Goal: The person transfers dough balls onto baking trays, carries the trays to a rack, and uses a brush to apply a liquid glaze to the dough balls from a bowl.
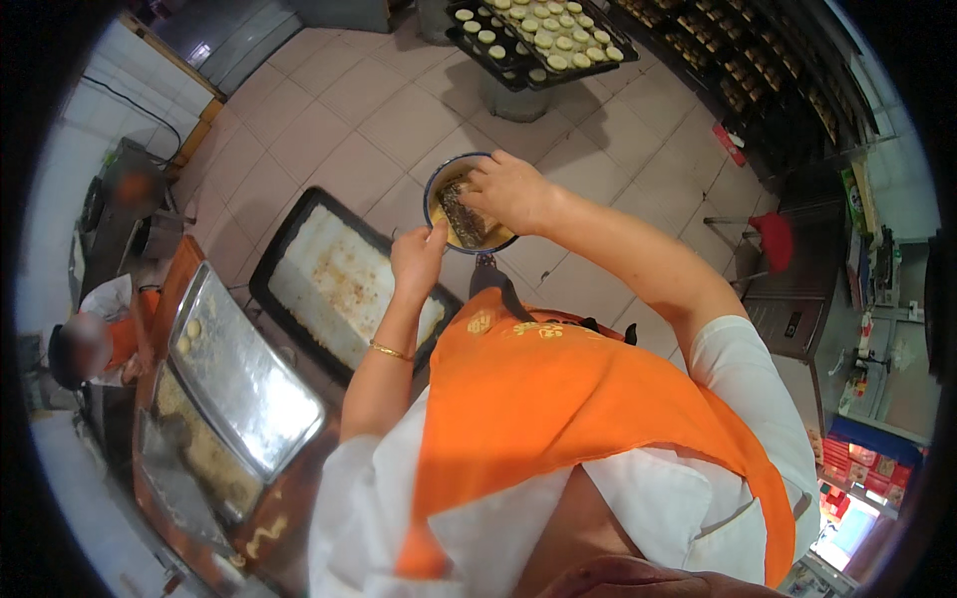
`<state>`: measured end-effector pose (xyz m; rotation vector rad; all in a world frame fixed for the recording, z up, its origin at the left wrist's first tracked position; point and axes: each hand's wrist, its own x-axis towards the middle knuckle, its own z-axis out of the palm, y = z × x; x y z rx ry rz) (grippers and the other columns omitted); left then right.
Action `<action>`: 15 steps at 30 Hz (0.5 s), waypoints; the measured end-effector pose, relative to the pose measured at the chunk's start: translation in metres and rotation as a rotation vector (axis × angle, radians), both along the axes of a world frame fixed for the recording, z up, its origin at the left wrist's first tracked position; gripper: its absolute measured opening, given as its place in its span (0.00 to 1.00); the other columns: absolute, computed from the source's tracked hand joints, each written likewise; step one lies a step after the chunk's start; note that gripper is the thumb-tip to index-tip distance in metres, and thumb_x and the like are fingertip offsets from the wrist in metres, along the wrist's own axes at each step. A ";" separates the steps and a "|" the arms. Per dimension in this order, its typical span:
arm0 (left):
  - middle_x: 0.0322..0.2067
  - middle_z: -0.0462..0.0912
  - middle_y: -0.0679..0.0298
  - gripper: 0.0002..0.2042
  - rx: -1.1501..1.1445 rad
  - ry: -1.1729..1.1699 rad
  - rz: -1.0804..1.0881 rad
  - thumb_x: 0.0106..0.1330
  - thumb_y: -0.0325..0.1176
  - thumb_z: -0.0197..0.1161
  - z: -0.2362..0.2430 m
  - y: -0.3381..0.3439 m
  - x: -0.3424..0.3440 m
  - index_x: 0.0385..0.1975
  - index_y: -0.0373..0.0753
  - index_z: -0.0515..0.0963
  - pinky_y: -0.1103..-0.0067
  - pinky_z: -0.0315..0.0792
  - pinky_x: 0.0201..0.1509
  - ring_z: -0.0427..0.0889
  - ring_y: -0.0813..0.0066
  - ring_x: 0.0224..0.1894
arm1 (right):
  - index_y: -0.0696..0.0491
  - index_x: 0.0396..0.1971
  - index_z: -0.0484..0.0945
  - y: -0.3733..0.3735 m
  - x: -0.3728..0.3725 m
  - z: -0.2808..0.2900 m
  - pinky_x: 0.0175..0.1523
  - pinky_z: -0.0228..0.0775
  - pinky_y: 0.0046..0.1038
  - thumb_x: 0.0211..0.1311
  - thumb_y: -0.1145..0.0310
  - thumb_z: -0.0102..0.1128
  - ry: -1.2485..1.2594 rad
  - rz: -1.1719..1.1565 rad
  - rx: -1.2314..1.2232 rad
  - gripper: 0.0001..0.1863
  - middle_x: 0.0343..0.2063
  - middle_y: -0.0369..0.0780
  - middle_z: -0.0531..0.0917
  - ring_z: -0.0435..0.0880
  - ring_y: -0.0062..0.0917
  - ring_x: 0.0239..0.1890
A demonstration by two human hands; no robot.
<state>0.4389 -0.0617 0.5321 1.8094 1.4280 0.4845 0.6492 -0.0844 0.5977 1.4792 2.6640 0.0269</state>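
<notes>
A blue-rimmed bowl (430,189) with yellow liquid in it is in front of me, held above the floor. My left hand (419,256) is closed on its near left edge, thumb at the rim. Over the right side of the bowl, my right hand (506,193) reaches in with bent fingers closed on a wide, dark brown brush (461,214). The brush lies across the bowl, its lower part in the yellow liquid. My fingers hide the brush's right end.
Left of the bowl is a black-edged baking tray (329,269) with brown stains. Trays of round pale pastries (558,40) stand ahead. Beside a wooden table (299,498) with a shiny metal tray (249,379), a person in orange (120,334) works. A red stool (770,242) stands right.
</notes>
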 end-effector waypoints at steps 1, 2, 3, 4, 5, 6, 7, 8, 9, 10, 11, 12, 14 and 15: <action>0.16 0.73 0.44 0.27 -0.016 -0.004 -0.006 0.63 0.52 0.52 0.000 0.010 0.009 0.17 0.29 0.74 0.61 0.65 0.28 0.74 0.46 0.22 | 0.46 0.47 0.77 0.012 0.008 -0.003 0.55 0.59 0.29 0.49 0.69 0.60 -0.073 0.006 -0.023 0.21 0.43 0.37 0.78 0.72 0.29 0.50; 0.17 0.74 0.44 0.27 -0.023 -0.006 -0.011 0.63 0.52 0.52 0.000 0.024 0.022 0.17 0.29 0.74 0.61 0.66 0.29 0.74 0.45 0.23 | 0.46 0.48 0.77 0.027 0.019 -0.006 0.55 0.59 0.29 0.49 0.68 0.60 -0.095 0.009 -0.001 0.21 0.43 0.38 0.78 0.72 0.29 0.50; 0.18 0.74 0.44 0.27 -0.018 -0.002 -0.044 0.62 0.52 0.53 0.000 0.042 0.037 0.18 0.29 0.75 0.61 0.66 0.29 0.75 0.45 0.23 | 0.46 0.48 0.76 0.042 0.030 -0.007 0.55 0.59 0.30 0.49 0.67 0.60 -0.115 0.012 0.018 0.22 0.43 0.39 0.77 0.72 0.30 0.49; 0.18 0.75 0.44 0.26 -0.001 0.003 -0.076 0.62 0.52 0.53 0.000 0.060 0.052 0.18 0.29 0.75 0.61 0.66 0.29 0.75 0.45 0.23 | 0.46 0.49 0.76 0.058 0.043 -0.006 0.55 0.59 0.30 0.49 0.66 0.61 -0.161 0.001 -0.012 0.23 0.42 0.39 0.77 0.72 0.30 0.49; 0.18 0.75 0.44 0.26 0.005 0.012 -0.103 0.62 0.52 0.53 -0.001 0.076 0.066 0.18 0.30 0.75 0.61 0.67 0.30 0.75 0.45 0.24 | 0.46 0.49 0.76 0.074 0.058 -0.003 0.55 0.59 0.31 0.48 0.65 0.61 -0.149 0.027 0.005 0.23 0.42 0.39 0.77 0.72 0.30 0.48; 0.18 0.75 0.44 0.26 -0.027 -0.003 -0.097 0.62 0.52 0.53 -0.003 0.092 0.080 0.18 0.30 0.76 0.61 0.67 0.30 0.75 0.45 0.24 | 0.47 0.49 0.76 0.091 0.072 0.001 0.54 0.59 0.31 0.48 0.63 0.61 -0.154 0.042 -0.024 0.23 0.42 0.39 0.77 0.72 0.31 0.48; 0.18 0.75 0.45 0.26 -0.047 -0.013 -0.093 0.62 0.52 0.53 -0.003 0.112 0.095 0.18 0.30 0.76 0.61 0.67 0.30 0.75 0.45 0.24 | 0.47 0.49 0.76 0.110 0.086 0.006 0.54 0.59 0.32 0.48 0.62 0.62 -0.178 0.031 -0.076 0.24 0.41 0.40 0.77 0.72 0.31 0.47; 0.18 0.75 0.45 0.26 -0.061 -0.022 -0.097 0.62 0.52 0.53 -0.003 0.125 0.101 0.18 0.30 0.76 0.61 0.67 0.30 0.75 0.46 0.24 | 0.48 0.48 0.77 0.119 0.092 0.011 0.54 0.59 0.33 0.48 0.61 0.62 -0.155 0.022 -0.071 0.24 0.40 0.40 0.78 0.72 0.32 0.47; 0.17 0.75 0.45 0.26 -0.024 -0.030 -0.103 0.62 0.52 0.53 -0.003 0.144 0.112 0.18 0.30 0.76 0.61 0.67 0.29 0.75 0.46 0.23 | 0.49 0.47 0.77 0.133 0.105 0.016 0.54 0.59 0.34 0.47 0.60 0.62 -0.147 -0.008 -0.109 0.24 0.39 0.41 0.78 0.72 0.33 0.46; 0.17 0.74 0.45 0.26 0.008 -0.035 -0.111 0.62 0.51 0.53 -0.003 0.164 0.124 0.18 0.30 0.76 0.62 0.67 0.28 0.75 0.46 0.22 | 0.50 0.46 0.78 0.146 0.117 0.020 0.54 0.59 0.35 0.47 0.59 0.62 -0.126 -0.034 -0.148 0.24 0.38 0.41 0.78 0.73 0.34 0.45; 0.16 0.74 0.45 0.25 0.037 -0.037 -0.120 0.62 0.51 0.53 -0.004 0.180 0.134 0.18 0.30 0.76 0.62 0.67 0.28 0.75 0.47 0.22 | 0.51 0.45 0.78 0.159 0.130 0.024 0.52 0.60 0.35 0.48 0.58 0.62 -0.089 -0.066 -0.158 0.22 0.36 0.42 0.78 0.74 0.35 0.43; 0.16 0.74 0.45 0.25 0.010 -0.022 -0.109 0.62 0.51 0.53 -0.004 0.195 0.142 0.18 0.30 0.76 0.62 0.67 0.27 0.74 0.47 0.21 | 0.52 0.43 0.79 0.171 0.141 0.026 0.50 0.62 0.36 0.49 0.57 0.62 -0.040 -0.094 -0.161 0.21 0.33 0.43 0.79 0.75 0.36 0.41; 0.15 0.73 0.45 0.25 -0.020 0.002 -0.085 0.62 0.50 0.54 -0.004 0.229 0.159 0.17 0.30 0.75 0.63 0.66 0.26 0.74 0.47 0.21 | 0.53 0.38 0.80 0.199 0.162 0.022 0.45 0.65 0.37 0.51 0.56 0.60 0.030 -0.152 -0.196 0.18 0.29 0.44 0.80 0.78 0.37 0.37; 0.15 0.73 0.45 0.25 -0.046 -0.022 -0.079 0.62 0.50 0.54 -0.004 0.240 0.163 0.17 0.30 0.75 0.63 0.66 0.26 0.73 0.48 0.20 | 0.52 0.35 0.80 0.211 0.167 0.017 0.43 0.67 0.37 0.52 0.55 0.59 0.051 -0.176 -0.230 0.17 0.28 0.44 0.80 0.79 0.37 0.35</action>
